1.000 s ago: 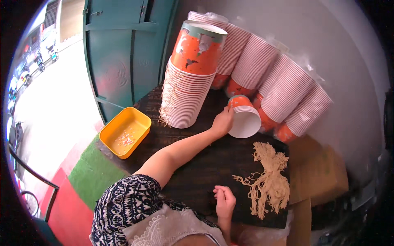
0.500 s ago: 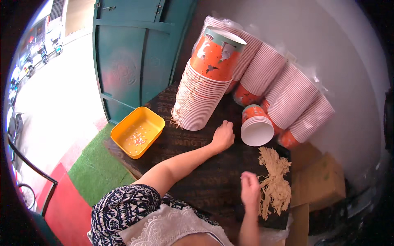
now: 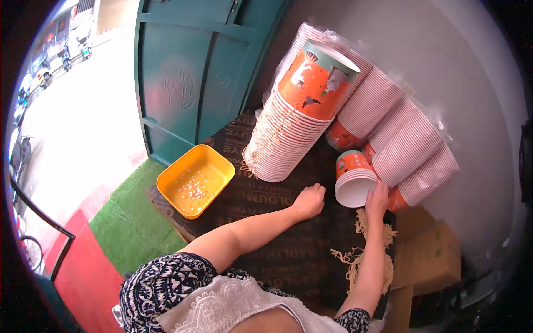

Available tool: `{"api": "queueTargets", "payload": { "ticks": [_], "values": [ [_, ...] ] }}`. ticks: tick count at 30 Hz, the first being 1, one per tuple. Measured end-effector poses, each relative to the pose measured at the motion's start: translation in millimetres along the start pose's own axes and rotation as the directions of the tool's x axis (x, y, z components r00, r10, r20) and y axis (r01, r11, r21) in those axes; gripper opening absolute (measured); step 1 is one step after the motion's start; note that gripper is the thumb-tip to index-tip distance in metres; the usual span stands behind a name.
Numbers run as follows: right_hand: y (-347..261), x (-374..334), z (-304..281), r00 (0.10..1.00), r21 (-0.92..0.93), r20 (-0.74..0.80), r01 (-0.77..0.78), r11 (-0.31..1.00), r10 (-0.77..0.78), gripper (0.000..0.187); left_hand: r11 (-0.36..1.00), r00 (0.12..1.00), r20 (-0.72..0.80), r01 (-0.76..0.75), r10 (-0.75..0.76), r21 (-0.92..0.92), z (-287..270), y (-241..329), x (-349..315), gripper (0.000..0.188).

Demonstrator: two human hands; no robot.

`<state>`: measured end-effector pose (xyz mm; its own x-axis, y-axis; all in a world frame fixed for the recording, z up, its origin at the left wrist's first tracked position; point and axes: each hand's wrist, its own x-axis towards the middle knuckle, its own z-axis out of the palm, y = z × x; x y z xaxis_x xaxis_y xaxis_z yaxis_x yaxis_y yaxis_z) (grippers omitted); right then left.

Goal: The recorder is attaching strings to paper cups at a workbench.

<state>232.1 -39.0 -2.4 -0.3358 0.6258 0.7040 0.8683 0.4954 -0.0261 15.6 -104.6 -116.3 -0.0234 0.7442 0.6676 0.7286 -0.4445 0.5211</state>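
A short stack of orange paper buckets (image 3: 355, 162) lies on its side, with its white inside facing me. My right hand (image 3: 377, 201) has hold of the rim at the right, with the thumb at the mouth. Left of that stack, my left hand (image 3: 309, 202) rests over the dark table with its fingers curled closed; whatever may be in them is hidden. Beyond it leans a tall stack of upside-down paper buckets (image 3: 288, 139), its top one orange and green, with thin cords hanging down its side. Under my right forearm lies a bundle of beige cords (image 3: 355, 261), partly covered.
A yellow tub (image 3: 221, 186) with small pale beads stands at the table's left edge. Several plastic-wrapped bucket stacks (image 3: 408, 133) lean along the grey wall. Cardboard boxes (image 3: 430, 261) sit at the right, and a green metal door (image 3: 177, 94) stands at the back left.
My right hand has moved from beside the cord bundle up to the short stack's rim. Some cords now spread leftward. My left hand stays closed in nearly the same place.
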Motion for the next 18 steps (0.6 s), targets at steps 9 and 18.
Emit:
{"api": "queueTargets", "payload": {
  "ticks": [9, 18],
  "values": [
    [-6.5, 14.2, 10.4, 0.986, -0.100, -0.097, 0.125, 0.987, -0.134, 0.015, 0.975, 0.998, 0.028, 0.063, -0.059, -0.213, -0.7, 1.2, 1.3, 0.039],
    [-29.3, 6.9, -1.5, 0.991, -0.077, 0.008, 0.137, 0.988, -0.137, 0.004, 0.948, 0.992, 0.061, 0.126, -0.113, -0.291, -9.5, 5.9, -0.9, 0.060]
  ]
}}
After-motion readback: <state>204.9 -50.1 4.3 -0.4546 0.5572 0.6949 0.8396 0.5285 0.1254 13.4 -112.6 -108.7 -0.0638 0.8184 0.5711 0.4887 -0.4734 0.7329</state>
